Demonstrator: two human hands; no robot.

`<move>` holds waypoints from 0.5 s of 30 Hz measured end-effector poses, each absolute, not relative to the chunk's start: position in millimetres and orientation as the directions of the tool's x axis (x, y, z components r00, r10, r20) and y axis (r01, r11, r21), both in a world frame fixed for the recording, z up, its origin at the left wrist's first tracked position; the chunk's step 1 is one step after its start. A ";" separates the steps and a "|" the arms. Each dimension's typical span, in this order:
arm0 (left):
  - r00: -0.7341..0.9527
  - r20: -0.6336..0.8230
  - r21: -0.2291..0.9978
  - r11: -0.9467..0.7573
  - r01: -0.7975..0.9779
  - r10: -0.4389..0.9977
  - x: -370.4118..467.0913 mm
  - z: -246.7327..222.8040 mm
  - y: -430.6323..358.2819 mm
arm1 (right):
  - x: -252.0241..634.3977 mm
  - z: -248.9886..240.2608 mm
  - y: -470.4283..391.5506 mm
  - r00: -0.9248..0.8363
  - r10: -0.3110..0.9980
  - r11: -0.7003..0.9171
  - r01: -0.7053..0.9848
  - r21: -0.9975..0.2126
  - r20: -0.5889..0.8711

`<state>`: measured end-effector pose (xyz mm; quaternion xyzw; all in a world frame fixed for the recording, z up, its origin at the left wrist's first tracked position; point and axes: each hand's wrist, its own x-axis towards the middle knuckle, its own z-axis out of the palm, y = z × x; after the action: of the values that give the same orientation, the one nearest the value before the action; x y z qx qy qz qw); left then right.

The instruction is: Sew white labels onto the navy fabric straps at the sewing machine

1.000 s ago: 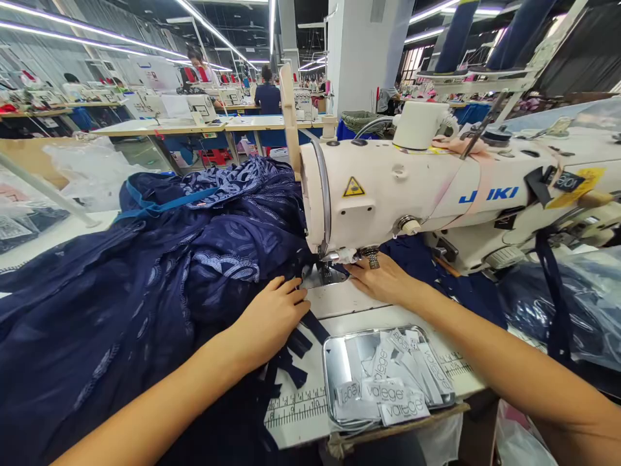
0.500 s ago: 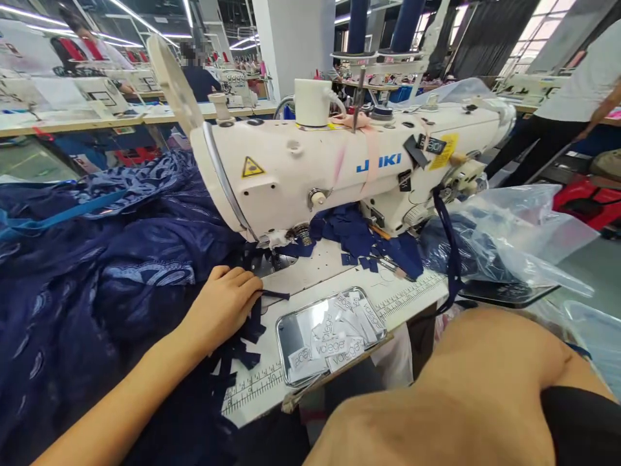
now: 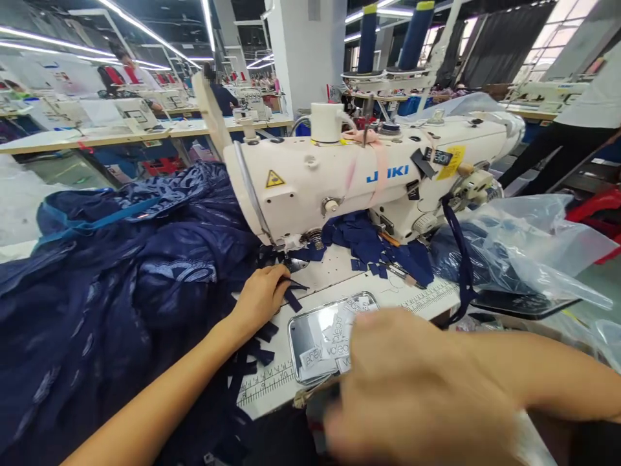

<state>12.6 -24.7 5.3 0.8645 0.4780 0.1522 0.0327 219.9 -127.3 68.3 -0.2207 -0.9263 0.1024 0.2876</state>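
My left hand (image 3: 262,294) is at the left end of the sewing machine (image 3: 310,184), just in front of its presser foot. Its fingers are closed on a dark navy fabric strip (image 3: 297,285), whose end sticks out to the right. Navy garment fabric (image 3: 145,304) is heaped beside and under my left forearm. My right hand (image 3: 417,382) is in the foreground, smeared by motion, so its fingers cannot be read. It covers part of a metal tray (image 3: 292,343) of white printed labels (image 3: 334,336).
Navy fabric scraps (image 3: 361,243) lie under the machine arm. A clear plastic bag (image 3: 528,239) with dark contents is at the right. Thread cones (image 3: 414,35) stand behind the machine. A person in a white top (image 3: 589,97) stands at the far right.
My right arm has swung so that the blurred hand now shows over the tray's right side. The view has shifted, and my left hand stays by the presser foot.
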 end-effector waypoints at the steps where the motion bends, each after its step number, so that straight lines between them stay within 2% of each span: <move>1: 0.471 0.220 0.238 -0.515 0.823 0.854 10.2 3.4 -25.0 | 217.2 65.0 -113.5 -0.750 0.454 0.888 0.341 -0.307 0.481; 5: 0.391 0.209 0.334 -0.442 0.833 0.896 2.6 -1.6 -28.3 | 204.9 30.0 -75.0 -0.783 0.526 0.848 0.455 -0.272 0.331; 11: 0.396 0.230 0.451 -0.458 0.766 0.889 -0.6 -4.9 -30.8 | 189.5 -4.3 -69.2 -0.781 0.591 0.807 0.570 -0.158 0.203; 13: 0.409 0.227 0.468 -0.468 0.750 0.884 -1.2 -6.6 -30.5 | 187.1 -6.6 -70.3 -0.769 0.621 0.781 0.592 -0.198 0.152; 15: 0.426 0.234 0.478 -0.485 0.732 0.874 -1.9 -7.7 -30.7 | 187.6 -7.3 -69.0 -0.751 0.652 0.743 0.605 -0.286 0.105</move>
<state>-1.9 -30.7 -7.7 0.8303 0.4836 0.2303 0.1538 187.6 -69.0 -7.3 -0.3387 -0.9282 0.1177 0.0995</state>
